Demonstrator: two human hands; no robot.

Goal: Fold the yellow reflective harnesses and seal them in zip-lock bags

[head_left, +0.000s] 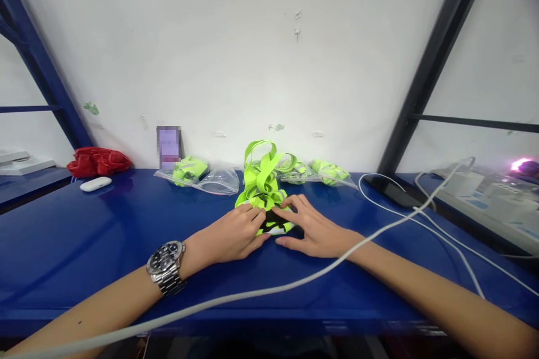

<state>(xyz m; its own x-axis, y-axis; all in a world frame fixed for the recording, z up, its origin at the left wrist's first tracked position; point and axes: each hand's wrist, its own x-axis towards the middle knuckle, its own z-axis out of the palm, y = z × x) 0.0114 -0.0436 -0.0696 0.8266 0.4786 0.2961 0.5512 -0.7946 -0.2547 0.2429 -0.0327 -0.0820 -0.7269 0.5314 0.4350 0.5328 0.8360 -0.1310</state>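
Observation:
A neon-yellow reflective strap vest (264, 182) lies bunched on the blue table in front of me, its straps looped upward at the back and a black part showing at the front. My left hand (242, 230), with a steel watch on the wrist, grips the bundle's left front side with bent fingers. On the right front side, my right hand (309, 227) holds it, fingertips on top by the black part and thumb low at the near edge. The fingers hide some of the folds.
Behind are clear plastic bags (219, 179) with similar neon-yellow bundles. A red bundle (99, 161), a white earbud case (96, 183) and an upright phone (169, 147) stand left. On the right lies a dark phone (391, 190). A white cable (252, 293) crosses in front of my arms.

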